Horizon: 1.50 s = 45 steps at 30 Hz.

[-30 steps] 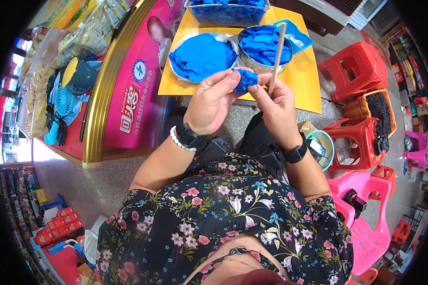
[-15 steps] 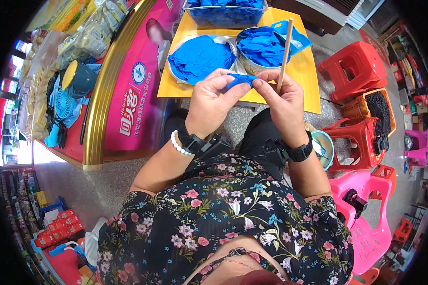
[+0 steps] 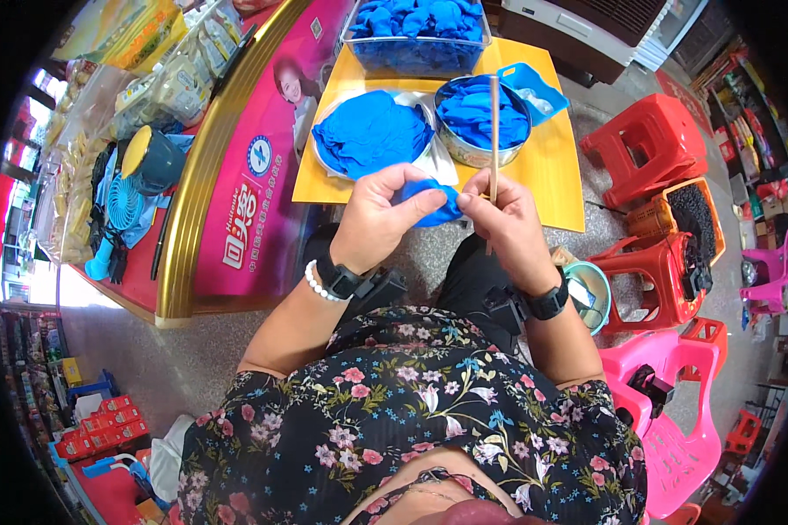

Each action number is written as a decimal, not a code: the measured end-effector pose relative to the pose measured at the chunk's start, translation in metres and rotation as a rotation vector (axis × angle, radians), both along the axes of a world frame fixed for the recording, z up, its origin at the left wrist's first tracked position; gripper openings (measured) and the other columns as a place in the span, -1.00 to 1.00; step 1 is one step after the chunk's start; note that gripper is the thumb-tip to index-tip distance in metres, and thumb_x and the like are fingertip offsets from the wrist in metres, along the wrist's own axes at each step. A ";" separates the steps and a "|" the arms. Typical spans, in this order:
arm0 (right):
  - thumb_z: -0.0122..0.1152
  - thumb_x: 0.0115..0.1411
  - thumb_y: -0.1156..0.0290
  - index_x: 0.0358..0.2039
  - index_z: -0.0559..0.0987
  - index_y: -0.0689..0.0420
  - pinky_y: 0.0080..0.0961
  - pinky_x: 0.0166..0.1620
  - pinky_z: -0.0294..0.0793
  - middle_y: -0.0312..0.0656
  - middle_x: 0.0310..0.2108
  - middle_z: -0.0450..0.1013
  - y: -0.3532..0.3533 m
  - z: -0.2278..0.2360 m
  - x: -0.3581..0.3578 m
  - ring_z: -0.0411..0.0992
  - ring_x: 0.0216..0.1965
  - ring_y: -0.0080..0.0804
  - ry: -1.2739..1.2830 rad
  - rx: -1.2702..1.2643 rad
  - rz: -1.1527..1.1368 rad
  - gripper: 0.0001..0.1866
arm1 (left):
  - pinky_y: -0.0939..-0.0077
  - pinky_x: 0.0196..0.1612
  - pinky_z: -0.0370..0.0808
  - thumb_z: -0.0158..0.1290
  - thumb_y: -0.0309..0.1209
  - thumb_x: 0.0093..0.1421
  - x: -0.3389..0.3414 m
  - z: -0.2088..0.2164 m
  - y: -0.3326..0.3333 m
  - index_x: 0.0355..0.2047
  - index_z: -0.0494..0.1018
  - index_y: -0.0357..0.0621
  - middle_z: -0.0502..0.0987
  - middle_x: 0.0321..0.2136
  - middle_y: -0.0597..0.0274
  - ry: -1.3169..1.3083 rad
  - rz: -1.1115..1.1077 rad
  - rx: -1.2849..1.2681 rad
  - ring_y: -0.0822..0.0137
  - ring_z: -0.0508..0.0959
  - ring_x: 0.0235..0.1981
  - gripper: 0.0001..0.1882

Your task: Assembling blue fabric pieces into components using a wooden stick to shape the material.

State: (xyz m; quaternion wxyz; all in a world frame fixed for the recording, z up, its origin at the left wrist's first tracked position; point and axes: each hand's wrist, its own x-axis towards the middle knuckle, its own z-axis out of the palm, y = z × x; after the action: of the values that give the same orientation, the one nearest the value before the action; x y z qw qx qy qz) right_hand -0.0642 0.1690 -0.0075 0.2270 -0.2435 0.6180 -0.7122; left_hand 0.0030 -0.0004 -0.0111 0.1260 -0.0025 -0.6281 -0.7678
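Between my two hands is a small piece of blue cloth, bunched up in front of the yellow table's near edge. My left hand pinches it from the left with thumb and fingers. From the right, my right hand pinches the same cloth with thumb and forefinger. A thin wooden stick stands up through the right hand's fingers. Beyond the hands lie a plate heaped with flat blue cloth pieces and a round tin filled with folded blue cloth pieces.
On the yellow table also stand a clear bin of stuffed-looking blue pieces and a blue scoop-like tray. A pink counter runs along the left. Red stools, a pink chair and a pale basin stand right.
Both hands have come nearer to me, off the table's edge. The stick has turned more upright, and more of the blue cloth shows between the fingers. The whole view has shifted slightly.
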 end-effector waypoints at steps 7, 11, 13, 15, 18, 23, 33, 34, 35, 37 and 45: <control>0.11 0.15 0.39 -0.42 0.41 0.09 -0.74 -0.62 -0.08 -0.53 -0.69 0.13 0.003 -0.003 -0.006 0.01 -0.70 -0.77 -0.526 -0.343 0.096 -0.91 | 0.72 -0.37 0.35 0.04 -0.46 0.19 0.003 0.002 0.003 -0.34 0.51 -0.29 0.45 -0.43 0.44 0.002 -0.197 -0.257 0.65 0.40 -0.42 -0.86; 0.09 0.18 0.36 -0.39 0.41 0.09 -0.75 -0.62 -0.07 -0.53 -0.69 0.13 0.007 -0.002 -0.005 0.00 -0.70 -0.77 -0.465 -0.300 0.141 -0.90 | 0.70 -0.30 0.36 -0.02 -0.50 0.20 0.004 -0.001 0.000 -0.25 0.49 -0.31 0.45 -0.38 0.44 0.011 -0.248 -0.160 0.63 0.40 -0.37 -0.84; 0.09 0.19 0.35 -0.39 0.41 0.09 -0.76 -0.61 -0.07 -0.53 -0.68 0.13 0.007 -0.003 -0.005 0.00 -0.70 -0.77 -0.455 -0.317 0.130 -0.89 | 0.69 -0.28 0.36 -0.03 -0.51 0.20 0.005 0.003 0.001 -0.22 0.47 -0.32 0.45 -0.37 0.43 -0.041 -0.297 -0.119 0.62 0.40 -0.36 -0.82; 0.13 0.17 0.36 -0.36 0.42 0.10 -0.76 -0.61 -0.05 -0.53 -0.67 0.15 0.005 -0.004 -0.004 0.01 -0.70 -0.77 -0.517 -0.367 0.108 -0.88 | 0.70 -0.24 0.35 -0.06 -0.54 0.19 0.005 0.009 0.004 -0.16 0.45 -0.32 0.46 -0.37 0.43 -0.114 -0.305 0.066 0.62 0.40 -0.34 -0.78; 0.19 0.14 0.40 -0.36 0.44 0.13 -0.78 -0.57 0.10 -0.51 -0.62 0.24 0.002 0.005 0.001 0.13 -0.65 -0.79 -0.257 -0.225 -0.098 -0.87 | 0.70 -0.21 0.35 -0.07 -0.54 0.19 0.000 0.002 0.002 -0.11 0.44 -0.31 0.46 -0.31 0.41 -0.040 -0.174 -0.148 0.61 0.40 -0.31 -0.74; 0.23 0.12 0.45 -0.38 0.47 0.17 -0.78 -0.44 0.29 -0.47 -0.52 0.34 -0.003 -0.005 0.000 0.28 -0.50 -0.78 -0.064 -0.129 -0.119 -0.88 | 0.69 -0.19 0.33 -0.07 -0.53 0.20 0.000 0.001 0.004 -0.08 0.43 -0.29 0.44 -0.30 0.38 -0.009 -0.201 -0.182 0.59 0.39 -0.29 -0.72; 0.21 0.12 0.49 -0.44 0.48 0.18 -0.81 -0.47 0.19 -0.48 -0.51 0.35 -0.007 0.003 0.007 0.22 -0.52 -0.82 -0.130 -0.109 -0.120 -0.91 | 0.63 -0.09 0.30 0.01 -0.45 0.20 -0.006 -0.006 0.004 -0.26 0.52 -0.31 0.40 -0.29 0.33 0.099 -0.091 -0.229 0.50 0.39 -0.21 -0.81; 0.21 0.12 0.49 -0.44 0.48 0.18 -0.81 -0.47 0.19 -0.48 -0.51 0.35 -0.007 0.001 0.006 0.22 -0.52 -0.82 -0.123 -0.110 -0.123 -0.91 | 0.63 -0.09 0.30 0.01 -0.45 0.20 -0.007 -0.007 0.006 -0.26 0.52 -0.31 0.40 -0.29 0.33 0.107 -0.094 -0.229 0.50 0.39 -0.21 -0.81; 0.21 0.12 0.49 -0.45 0.48 0.18 -0.81 -0.47 0.18 -0.48 -0.52 0.35 -0.007 -0.005 0.005 0.21 -0.52 -0.82 -0.090 -0.122 -0.096 -0.91 | 0.63 -0.09 0.31 0.01 -0.46 0.20 -0.007 -0.007 0.007 -0.28 0.52 -0.32 0.40 -0.28 0.32 0.076 -0.131 -0.053 0.51 0.39 -0.20 -0.82; 0.21 0.13 0.48 -0.43 0.49 0.19 -0.81 -0.48 0.17 -0.50 -0.54 0.33 -0.009 -0.015 0.004 0.20 -0.52 -0.82 -0.013 -0.125 -0.064 -0.92 | 0.62 -0.10 0.34 0.04 -0.48 0.17 -0.007 -0.008 0.010 -0.28 0.51 -0.30 0.43 -0.28 0.32 0.019 -0.160 0.145 0.53 0.41 -0.21 -0.85; 0.21 0.10 0.53 -0.35 0.48 0.23 -0.78 -0.40 0.24 -0.48 -0.49 0.32 -0.021 -0.013 0.010 0.23 -0.46 -0.78 -0.002 -0.157 -0.014 -0.89 | 0.67 -0.19 0.35 0.10 -0.50 0.13 -0.011 -0.010 0.006 -0.32 0.50 -0.26 0.46 -0.37 0.39 -0.154 -0.197 0.458 0.56 0.42 -0.31 -0.89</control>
State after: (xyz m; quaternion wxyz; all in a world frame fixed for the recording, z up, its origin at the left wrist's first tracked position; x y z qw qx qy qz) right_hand -0.0544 0.1483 -0.0205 0.2028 -0.2554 0.5617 -0.7604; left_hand -0.0083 0.0061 -0.0209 -0.0003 0.0236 -0.4423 -0.8965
